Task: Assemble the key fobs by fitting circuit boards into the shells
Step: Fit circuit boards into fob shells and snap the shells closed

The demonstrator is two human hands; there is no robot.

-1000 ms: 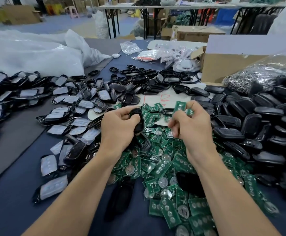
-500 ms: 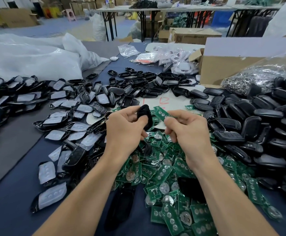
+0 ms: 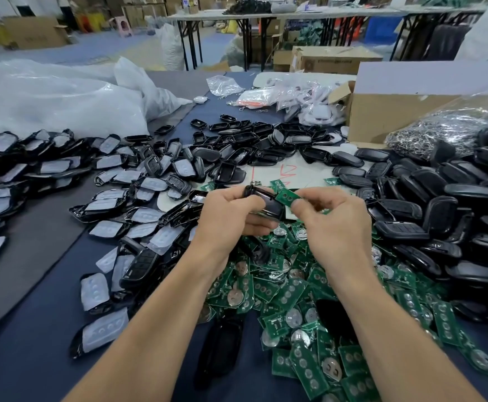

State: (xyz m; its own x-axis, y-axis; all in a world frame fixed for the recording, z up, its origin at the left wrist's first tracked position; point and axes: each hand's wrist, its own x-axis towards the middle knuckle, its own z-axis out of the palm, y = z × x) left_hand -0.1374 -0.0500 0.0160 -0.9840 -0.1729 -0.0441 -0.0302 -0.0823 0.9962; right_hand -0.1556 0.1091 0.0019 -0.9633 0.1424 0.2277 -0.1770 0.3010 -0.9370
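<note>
I log two hands. Left hand point(image 3: 231, 216) grips one black shell point(image 3: 269, 203); right hand point(image 3: 335, 224) pinches one green circuit board point(image 3: 287, 197), edge touching shell. Loose boards point(image 3: 295, 300), spare shells point(image 3: 440, 216) heaped: uncountable.

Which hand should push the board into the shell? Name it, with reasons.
Probably right. The right hand pinches the circuit board beside the shell, which the left hand grips.
</note>
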